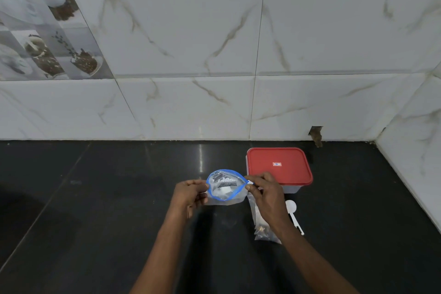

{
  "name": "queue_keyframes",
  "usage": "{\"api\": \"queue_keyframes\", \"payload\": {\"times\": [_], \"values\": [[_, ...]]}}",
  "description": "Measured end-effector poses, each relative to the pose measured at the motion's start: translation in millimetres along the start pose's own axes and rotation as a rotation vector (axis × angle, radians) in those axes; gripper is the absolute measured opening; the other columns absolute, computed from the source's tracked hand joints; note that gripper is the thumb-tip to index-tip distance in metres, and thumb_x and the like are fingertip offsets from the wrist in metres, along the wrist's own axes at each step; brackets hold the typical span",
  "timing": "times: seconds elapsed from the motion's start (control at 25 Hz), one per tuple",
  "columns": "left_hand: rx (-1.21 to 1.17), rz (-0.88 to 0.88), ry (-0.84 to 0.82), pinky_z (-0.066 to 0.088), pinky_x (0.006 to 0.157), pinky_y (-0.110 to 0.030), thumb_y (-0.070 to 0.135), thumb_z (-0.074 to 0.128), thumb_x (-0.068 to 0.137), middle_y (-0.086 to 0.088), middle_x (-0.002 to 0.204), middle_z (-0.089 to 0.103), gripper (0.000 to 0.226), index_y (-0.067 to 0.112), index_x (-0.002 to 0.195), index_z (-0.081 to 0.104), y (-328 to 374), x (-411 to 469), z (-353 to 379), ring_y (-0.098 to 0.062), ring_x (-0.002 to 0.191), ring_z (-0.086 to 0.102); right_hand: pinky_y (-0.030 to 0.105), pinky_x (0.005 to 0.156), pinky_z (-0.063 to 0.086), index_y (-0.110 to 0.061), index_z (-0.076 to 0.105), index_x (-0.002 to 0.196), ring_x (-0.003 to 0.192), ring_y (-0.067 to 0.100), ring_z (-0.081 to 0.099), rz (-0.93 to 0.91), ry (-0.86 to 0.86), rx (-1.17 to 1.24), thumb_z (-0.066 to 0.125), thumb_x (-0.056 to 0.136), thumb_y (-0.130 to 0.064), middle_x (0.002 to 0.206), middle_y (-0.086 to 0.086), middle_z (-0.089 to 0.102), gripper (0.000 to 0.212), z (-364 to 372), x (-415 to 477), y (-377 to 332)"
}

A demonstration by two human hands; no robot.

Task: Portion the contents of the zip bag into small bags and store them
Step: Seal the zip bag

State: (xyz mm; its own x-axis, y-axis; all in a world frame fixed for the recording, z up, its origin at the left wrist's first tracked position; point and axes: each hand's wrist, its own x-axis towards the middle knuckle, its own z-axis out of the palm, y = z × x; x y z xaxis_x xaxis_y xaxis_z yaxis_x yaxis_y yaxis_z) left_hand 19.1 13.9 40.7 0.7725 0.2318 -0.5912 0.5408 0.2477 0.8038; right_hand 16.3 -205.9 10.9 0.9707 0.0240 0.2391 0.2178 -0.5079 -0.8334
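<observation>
A: What can't we make out?
B: The zip bag's [224, 196] contents are a pale blur. Our right hand [265, 192] hides part of the small bags [262, 234].
A: Where is the zip bag?
B: Between our hands, mouth open, just left of the red-lidded box [279, 166]. Our left hand [189, 194] and right hand each pinch one side of its blue rim.

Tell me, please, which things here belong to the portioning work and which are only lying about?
For the job: zip bag, its rim pinched open by the left hand and right hand; small bags; white spoon; box with red lid, probably for storing.
Only there: black counter; tiled wall.
</observation>
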Motion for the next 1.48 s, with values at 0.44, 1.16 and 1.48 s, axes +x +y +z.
{"api": "queue_keyframes", "payload": {"times": [0.44,1.16,1.48], "values": [[0.158,0.146,0.043,0.052,0.042,-0.022,-0.011,0.076,0.078,-0.017,0.071,0.068,0.017,-0.003,0.086,0.063,2.5,-12.0,10.1,-0.016,0.046,0.062,0.004,0.070,0.035,-0.022,0.075,0.109,0.081,-0.001,0.054,0.004,-0.026,-0.028,0.061,0.086,-0.022,0.083,-0.015,0.050,0.028,7.5,-11.3,-0.6],[0.726,0.432,0.440,0.040,0.062,-0.026,0.005,0.060,0.077,0.002,0.081,0.072,0.023,0.021,0.075,0.076,7.2,-20.0,2.0,-0.023,0.074,0.066,0.022,0.066,0.046,-0.020,0.078,0.101,0.072,0.006,0.058,0.006,-0.007,-0.066,0.069,0.085,-0.018,0.078,-0.011,0.054,0.018,-3.5,-0.4,-5.3],[0.660,0.604,-0.078,0.038,0.096,-0.014,0.011,0.091,0.068,0.010,0.120,0.063,0.066,0.022,0.128,0.065,10.1,-10.0,-22.6,-0.001,0.112,0.056,0.044,0.070,0.054,-0.011,0.067,0.084,0.073,0.027,0.065,0.095,0.008,0.111,0.066,0.090,-0.014,0.075,0.007,0.068,0.006,-21.1,22.4,-11.5]]}}
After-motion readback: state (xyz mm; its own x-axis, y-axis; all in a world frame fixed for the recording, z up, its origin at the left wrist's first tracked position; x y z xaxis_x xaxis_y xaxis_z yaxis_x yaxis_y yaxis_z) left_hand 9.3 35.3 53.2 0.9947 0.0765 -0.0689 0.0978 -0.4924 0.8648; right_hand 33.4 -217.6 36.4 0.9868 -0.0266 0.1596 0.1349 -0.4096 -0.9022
